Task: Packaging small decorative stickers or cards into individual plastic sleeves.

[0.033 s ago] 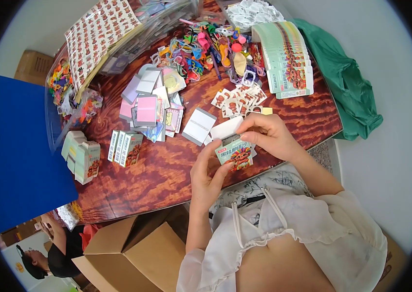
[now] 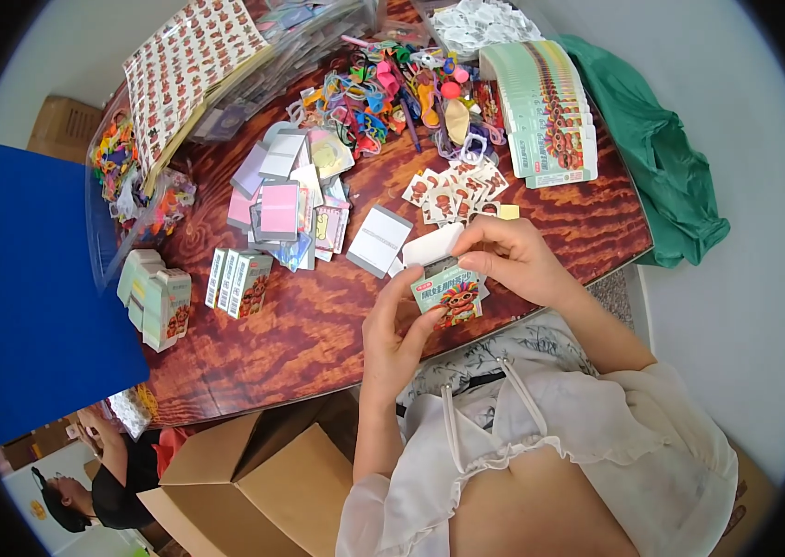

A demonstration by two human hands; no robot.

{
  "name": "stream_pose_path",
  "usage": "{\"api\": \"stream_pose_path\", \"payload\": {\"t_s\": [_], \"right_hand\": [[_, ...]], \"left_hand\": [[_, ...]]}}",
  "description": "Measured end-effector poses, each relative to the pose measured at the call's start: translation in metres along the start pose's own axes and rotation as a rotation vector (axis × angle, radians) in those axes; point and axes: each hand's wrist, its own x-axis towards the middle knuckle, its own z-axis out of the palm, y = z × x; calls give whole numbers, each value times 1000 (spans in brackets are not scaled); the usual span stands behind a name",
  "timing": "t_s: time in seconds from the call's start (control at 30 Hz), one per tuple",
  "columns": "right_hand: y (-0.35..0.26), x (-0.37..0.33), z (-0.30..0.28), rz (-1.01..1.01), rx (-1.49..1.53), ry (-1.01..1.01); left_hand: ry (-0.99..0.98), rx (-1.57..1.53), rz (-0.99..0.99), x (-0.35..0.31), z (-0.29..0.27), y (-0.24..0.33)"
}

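A small pale green printed box [image 2: 448, 295] with a cartoon figure on its front is held up near the table's front edge. Its white top flap [image 2: 433, 245] stands raised, and the mouth below it looks dark. My left hand [image 2: 394, 336] grips the box by its left side, thumb on the front. Thumb and forefinger of my right hand [image 2: 511, 260] pinch at the box's upper right corner, by the mouth; whether they also hold something inside is hidden. Just beyond lie a white-and-grey card [image 2: 379, 240] and a heap of cartoon sticker pieces [image 2: 456, 192].
Flat box blanks [image 2: 552, 139] fan out at the far right beside a green bag [image 2: 652, 139]. Colourful small trinkets [image 2: 392, 97] and notepads [image 2: 279, 209] cover the middle. Filled boxes [image 2: 238, 282] stand left. An open carton [image 2: 216, 501] sits below; another person [image 2: 114, 483] is at lower left.
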Motion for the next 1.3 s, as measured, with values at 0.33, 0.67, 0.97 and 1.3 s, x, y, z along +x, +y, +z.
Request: {"api": "stream_pose_path", "payload": {"t_s": [0.33, 0.67, 0.97, 1.3], "right_hand": [[1, -2, -3, -156, -410, 70], [-2, 2, 1, 30, -163, 88], [15, 9, 8, 92, 40, 115], [0, 18, -2, 56, -174, 39]], "left_hand": [[24, 80, -39, 10, 4, 1], [-34, 78, -86, 16, -4, 1], [-28, 188, -65, 10, 3, 1], [-25, 135, -88, 7, 4, 4]]}}
